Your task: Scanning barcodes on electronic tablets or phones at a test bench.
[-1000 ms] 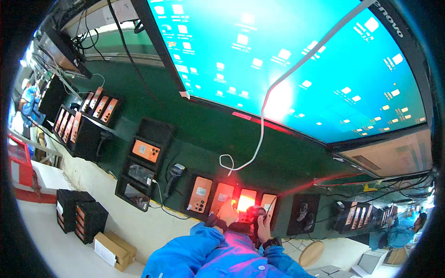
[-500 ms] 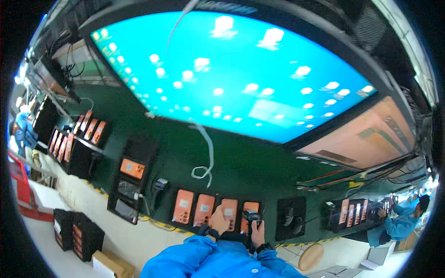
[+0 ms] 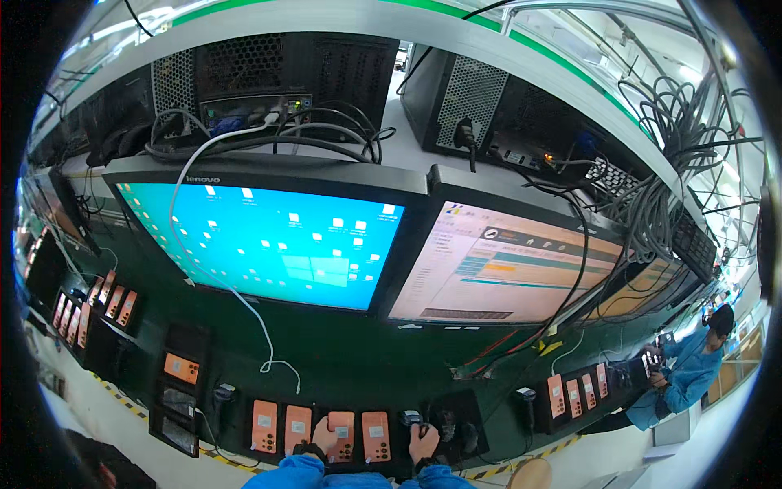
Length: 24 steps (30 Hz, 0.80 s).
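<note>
A row of several orange phones point(image 3: 376, 436), each with a white label, lies in a black tray along the near edge of the green bench. My left hand point(image 3: 326, 438) is closed at the left edge of the third phone point(image 3: 342, 435), partly covering it. Beyond the row's right end, my right hand point(image 3: 423, 442) grips a black handheld barcode scanner point(image 3: 411, 418); its head stands apart from the phones. A dark mat point(image 3: 458, 422) with dark items too blurred to name lies right of that hand.
Two monitors point(image 3: 269, 236) point(image 3: 505, 269) stand behind, with a white cable point(image 3: 262, 326) hanging before them. Another scanner point(image 3: 223, 394) is at left beside a black tray with an orange phone point(image 3: 181, 367). A co-worker in blue point(image 3: 688, 367) handles things at far right.
My view has tilted up, bringing the second monitor and computer cases into sight. The scanner has moved right, off the last phone to beside it. My left hand stays at the third phone.
</note>
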### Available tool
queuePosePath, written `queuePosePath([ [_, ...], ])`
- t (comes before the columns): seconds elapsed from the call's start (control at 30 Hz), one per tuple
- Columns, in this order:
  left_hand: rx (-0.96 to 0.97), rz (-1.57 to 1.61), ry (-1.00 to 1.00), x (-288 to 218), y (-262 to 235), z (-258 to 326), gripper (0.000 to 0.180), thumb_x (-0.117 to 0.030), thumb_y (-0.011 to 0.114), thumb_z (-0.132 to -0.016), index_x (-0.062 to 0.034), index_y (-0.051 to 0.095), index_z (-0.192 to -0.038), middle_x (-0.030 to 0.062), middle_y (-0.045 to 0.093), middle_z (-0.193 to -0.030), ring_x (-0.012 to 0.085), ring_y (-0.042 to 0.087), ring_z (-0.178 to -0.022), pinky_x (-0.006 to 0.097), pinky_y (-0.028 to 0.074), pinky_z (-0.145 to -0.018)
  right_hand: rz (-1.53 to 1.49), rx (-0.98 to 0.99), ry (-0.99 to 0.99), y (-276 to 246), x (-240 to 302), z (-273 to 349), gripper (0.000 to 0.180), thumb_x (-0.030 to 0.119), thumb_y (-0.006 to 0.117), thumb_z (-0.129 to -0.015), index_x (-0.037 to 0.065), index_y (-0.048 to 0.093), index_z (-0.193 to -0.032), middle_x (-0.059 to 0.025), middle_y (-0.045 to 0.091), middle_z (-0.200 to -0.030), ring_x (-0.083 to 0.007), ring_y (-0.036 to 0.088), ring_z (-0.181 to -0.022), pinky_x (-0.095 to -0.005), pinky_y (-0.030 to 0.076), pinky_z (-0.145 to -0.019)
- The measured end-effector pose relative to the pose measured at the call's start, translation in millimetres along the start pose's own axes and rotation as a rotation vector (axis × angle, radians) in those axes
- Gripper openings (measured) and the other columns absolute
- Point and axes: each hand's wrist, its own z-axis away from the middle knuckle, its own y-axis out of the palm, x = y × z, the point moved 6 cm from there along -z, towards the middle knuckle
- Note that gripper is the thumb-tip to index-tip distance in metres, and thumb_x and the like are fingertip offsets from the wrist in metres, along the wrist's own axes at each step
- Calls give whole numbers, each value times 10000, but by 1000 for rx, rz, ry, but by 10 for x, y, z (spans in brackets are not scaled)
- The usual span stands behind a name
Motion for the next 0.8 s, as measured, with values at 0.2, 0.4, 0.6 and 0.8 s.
queuePosePath([
  [0.2,60,-208,271,-905,73,466,296,-60,671,-822,-15,567,-1096,85,656,-992,154,626,-934,301,504,-814,-797,301,-53,241,497,338,335,279,443,-985,8,567,-833,-77,537,-709,-163,506,-673,-306,416,-627],
  [0.4,137,-172,179,-1236,154,712,217,-45,615,-882,-33,574,-1094,57,647,-987,120,608,-908,275,491,-792,-677,584,-203,220,1244,510,177,135,613,-897,6,682,-995,-54,672,-861,-87,603,-797,-248,479,-715],
  [0.6,171,-118,178,-1192,181,867,205,-17,595,-884,-28,578,-1088,65,647,-992,131,608,-941,276,483,-823,-581,568,-322,201,1386,592,164,112,676,-847,-4,697,-962,-52,697,-862,-93,621,-757,-245,493,-691],
  [0.8,163,-168,229,-1126,140,893,200,-27,598,-883,-22,584,-1083,72,644,-989,135,613,-931,273,485,-808,-318,528,-563,36,1649,702,149,107,705,-805,22,699,-927,-105,669,-789,-163,645,-682,-278,496,-622],
])
